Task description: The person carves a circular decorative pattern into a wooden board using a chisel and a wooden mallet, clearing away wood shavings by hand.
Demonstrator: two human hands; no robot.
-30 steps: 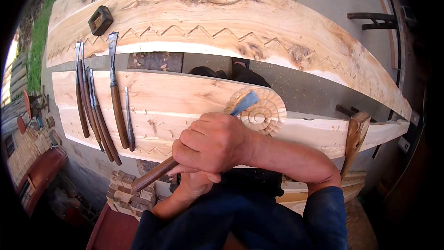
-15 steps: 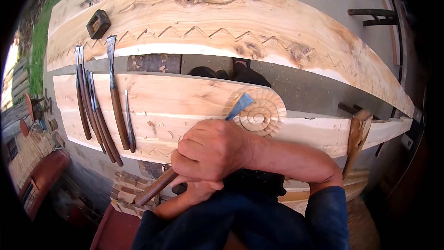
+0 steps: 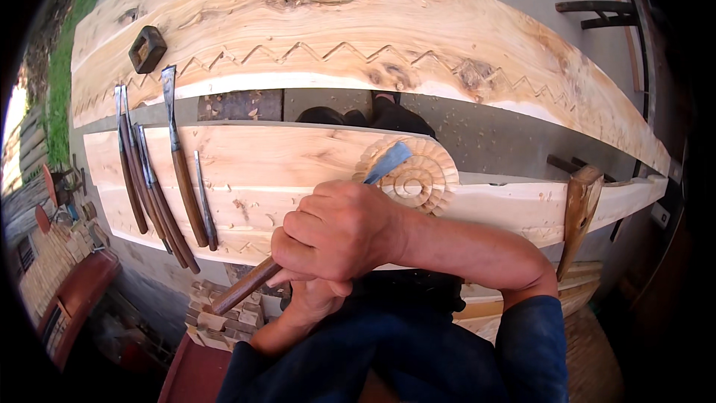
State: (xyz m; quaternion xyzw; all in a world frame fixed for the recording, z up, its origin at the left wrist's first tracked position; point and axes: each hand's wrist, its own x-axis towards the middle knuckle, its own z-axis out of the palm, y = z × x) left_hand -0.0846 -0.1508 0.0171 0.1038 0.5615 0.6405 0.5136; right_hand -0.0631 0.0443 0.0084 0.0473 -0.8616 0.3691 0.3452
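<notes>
A long-handled chisel (image 3: 250,283) slants across in front of me, its flared steel blade at the carved spiral rosette (image 3: 412,181) on the nearer wooden board (image 3: 298,153). My right hand (image 3: 339,227) is closed round the tool between blade and wooden handle. Below it, close to the handle, is my left hand (image 3: 317,300); its fingers are mostly covered by the right hand, so its grip is hidden. On the board's left part several other chisels (image 3: 183,179) lie side by side, including a thin one (image 3: 205,201).
A farther board (image 3: 313,22) bears a zigzag groove and another spiral. A dark square block (image 3: 147,50) sits on it. A wooden mallet-like piece (image 3: 578,209) leans at the nearer board's right. Stacked wood blocks (image 3: 224,313) and a dark trestle (image 3: 600,11) stand nearby.
The view has shifted slightly. Both hands and the chisel stay in nearly the same pose, the blade still at the rosette, its tip slightly nearer the rosette's upper edge.
</notes>
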